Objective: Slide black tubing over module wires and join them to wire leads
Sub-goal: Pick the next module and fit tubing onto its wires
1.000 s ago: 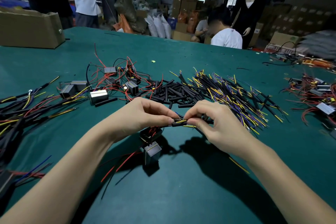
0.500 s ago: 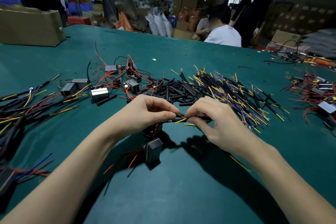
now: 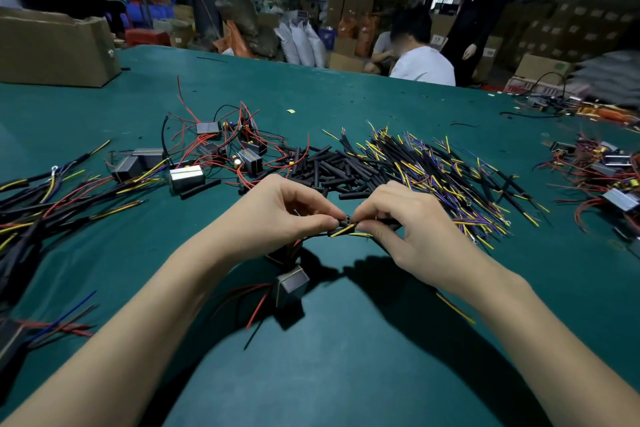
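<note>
My left hand point(image 3: 280, 215) pinches a short piece of black tubing point(image 3: 341, 222) with the module's wires. My right hand point(image 3: 412, 222) pinches a yellow-tipped wire lead point(image 3: 360, 234) right against it, fingertips of both hands almost touching. A small grey module point(image 3: 292, 288) hangs just below my hands over the green table point(image 3: 346, 374), its red and black wires trailing to the left. A heap of loose black tubing point(image 3: 329, 166) lies just beyond my hands. A pile of black, yellow and purple wire leads point(image 3: 446, 173) spreads to the right of it.
More modules with red wires point(image 3: 221, 149) lie at centre left, and finished harnesses point(image 3: 45, 198) at the far left. Another cluster of modules point(image 3: 602, 177) sits at the right edge. A cardboard box point(image 3: 55, 45) stands at the back left. People are beyond the table's far edge.
My hands have stayed together at the same spot, working the tubing and lead between the fingertips. The hanging module has swung slightly below them.
</note>
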A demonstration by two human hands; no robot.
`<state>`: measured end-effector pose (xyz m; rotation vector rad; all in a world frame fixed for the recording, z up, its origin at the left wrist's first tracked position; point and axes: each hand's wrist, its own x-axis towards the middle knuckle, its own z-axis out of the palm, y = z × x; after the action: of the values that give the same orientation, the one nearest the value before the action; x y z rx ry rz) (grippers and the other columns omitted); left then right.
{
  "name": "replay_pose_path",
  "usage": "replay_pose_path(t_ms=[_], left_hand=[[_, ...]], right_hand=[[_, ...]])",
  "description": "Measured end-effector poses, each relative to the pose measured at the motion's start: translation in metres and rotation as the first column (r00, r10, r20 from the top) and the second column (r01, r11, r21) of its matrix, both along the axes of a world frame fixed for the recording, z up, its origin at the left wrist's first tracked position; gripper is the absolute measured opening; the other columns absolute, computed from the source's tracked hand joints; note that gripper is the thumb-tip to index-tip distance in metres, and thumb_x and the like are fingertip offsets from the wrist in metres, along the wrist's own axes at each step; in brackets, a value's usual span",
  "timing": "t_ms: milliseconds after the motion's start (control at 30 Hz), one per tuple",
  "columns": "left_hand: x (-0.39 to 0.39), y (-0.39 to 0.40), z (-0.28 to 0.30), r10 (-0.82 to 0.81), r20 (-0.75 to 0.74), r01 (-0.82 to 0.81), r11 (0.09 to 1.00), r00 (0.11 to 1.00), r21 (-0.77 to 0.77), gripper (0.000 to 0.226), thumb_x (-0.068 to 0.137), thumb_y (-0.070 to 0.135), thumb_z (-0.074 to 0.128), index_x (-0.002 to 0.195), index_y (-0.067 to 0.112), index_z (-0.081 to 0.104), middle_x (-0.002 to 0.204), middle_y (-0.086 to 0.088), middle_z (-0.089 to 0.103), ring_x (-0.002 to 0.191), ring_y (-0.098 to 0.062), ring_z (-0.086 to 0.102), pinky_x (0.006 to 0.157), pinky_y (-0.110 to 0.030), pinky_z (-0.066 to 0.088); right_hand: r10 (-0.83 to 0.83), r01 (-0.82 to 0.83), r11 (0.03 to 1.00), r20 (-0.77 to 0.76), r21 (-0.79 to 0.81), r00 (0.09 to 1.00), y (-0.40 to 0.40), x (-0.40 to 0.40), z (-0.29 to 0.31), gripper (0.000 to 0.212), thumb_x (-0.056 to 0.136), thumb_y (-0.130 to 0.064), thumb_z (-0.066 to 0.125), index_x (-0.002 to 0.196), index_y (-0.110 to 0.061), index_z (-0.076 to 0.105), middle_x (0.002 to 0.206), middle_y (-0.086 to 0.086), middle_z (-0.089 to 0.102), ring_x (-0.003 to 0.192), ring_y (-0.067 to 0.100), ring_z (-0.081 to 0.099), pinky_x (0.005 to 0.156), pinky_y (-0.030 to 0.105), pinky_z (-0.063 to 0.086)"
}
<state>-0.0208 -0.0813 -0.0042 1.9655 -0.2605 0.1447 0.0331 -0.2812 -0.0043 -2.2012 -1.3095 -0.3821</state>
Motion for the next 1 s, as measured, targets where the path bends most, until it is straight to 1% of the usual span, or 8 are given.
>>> replay_pose_path(t_ms=[67,133,300,433,667,767,867,1000], left_hand=[[0.000,-0.002,0.001,0.024,0.012,-0.024,1.000,1.000,0.018,0.010,0.080,0.010,0.074,0.081,0.019,0.078,0.081,-0.008,0.075,0.076,-0.022,0.064,0.082,-0.051,0.051],[0.000,-0.003,-0.001,0.054,0.018,-0.055,0.998,0.998,0.026,0.006,0.079,0.011,0.075,0.080,0.017,0.077,0.078,-0.004,0.075,0.076,-0.021,0.066,0.082,-0.048,0.052],[0.003,-0.005,-0.007,0.145,0.034,-0.147,0.989,0.989,0.037,0.009,0.079,0.015,0.075,0.072,0.021,0.075,0.067,0.005,0.073,0.060,-0.003,0.062,0.063,-0.019,0.050],[0.004,-0.007,-0.007,0.175,0.035,-0.176,0.983,0.984,0.044,0.013,0.080,0.014,0.074,0.068,0.021,0.073,0.062,0.007,0.070,0.052,0.002,0.056,0.052,-0.008,0.040],[0.002,-0.005,-0.004,0.085,0.001,-0.085,0.996,0.996,0.033,0.008,0.079,0.012,0.075,0.073,0.017,0.074,0.066,0.004,0.072,0.060,-0.003,0.060,0.063,-0.018,0.048],[0.002,-0.007,-0.005,0.063,-0.003,-0.063,0.998,0.998,0.008,0.006,0.080,0.011,0.075,0.075,0.014,0.075,0.069,0.000,0.073,0.059,-0.002,0.058,0.061,-0.013,0.047],[0.002,-0.006,-0.006,0.058,-0.012,-0.058,0.998,0.998,0.015,0.005,0.080,0.011,0.075,0.076,0.014,0.076,0.067,0.004,0.072,0.057,0.003,0.057,0.058,-0.008,0.043],[0.002,0.002,-0.002,0.020,-0.093,-0.019,1.000,0.995,0.015,0.011,0.084,0.021,0.070,0.086,0.012,0.077,0.072,-0.002,0.073,0.063,-0.004,0.058,0.064,-0.014,0.046]], right_hand=[[0.005,-0.005,1.000,0.007,0.003,1.000,0.001,-0.001,0.001,0.006,0.085,-0.003,0.069,0.087,-0.008,0.069,0.076,-0.026,0.045,0.078,-0.007,0.044,0.071,0.008,0.034],[0.008,-0.008,1.000,0.018,0.004,1.000,0.001,-0.001,0.001,0.006,0.084,-0.002,0.069,0.087,-0.007,0.069,0.075,-0.027,0.044,0.078,-0.008,0.043,0.071,0.007,0.033],[0.010,-0.010,1.000,0.026,0.016,1.000,0.002,-0.002,-0.001,0.007,0.083,-0.001,0.070,0.087,-0.006,0.068,0.075,-0.027,0.043,0.077,-0.010,0.044,0.071,0.006,0.034],[0.008,-0.008,0.999,0.011,0.048,1.000,0.002,-0.003,-0.001,0.011,0.082,0.000,0.070,0.085,-0.009,0.063,0.075,-0.024,0.044,0.076,-0.007,0.047,0.070,0.005,0.034],[0.015,-0.017,0.998,0.031,0.067,0.999,0.002,-0.002,-0.003,0.012,0.081,0.001,0.071,0.082,-0.007,0.062,0.073,-0.025,0.041,0.075,-0.009,0.045,0.069,0.004,0.033],[0.038,-0.041,0.996,0.031,0.079,0.999,0.003,-0.002,-0.005,0.010,0.081,-0.001,0.070,0.082,-0.007,0.062,0.075,-0.024,0.042,0.074,-0.006,0.045,0.068,0.007,0.035],[0.042,-0.044,0.997,0.022,0.067,0.999,0.003,0.000,-0.008,0.008,0.082,-0.005,0.070,0.083,-0.009,0.063,0.077,-0.022,0.044,0.073,-0.005,0.044,0.068,0.010,0.036],[0.022,-0.025,0.998,0.037,0.061,0.999,0.002,0.002,-0.009,0.008,0.082,-0.010,0.070,0.085,-0.013,0.063,0.075,-0.025,0.044,0.072,-0.002,0.044,0.068,0.009,0.035]])
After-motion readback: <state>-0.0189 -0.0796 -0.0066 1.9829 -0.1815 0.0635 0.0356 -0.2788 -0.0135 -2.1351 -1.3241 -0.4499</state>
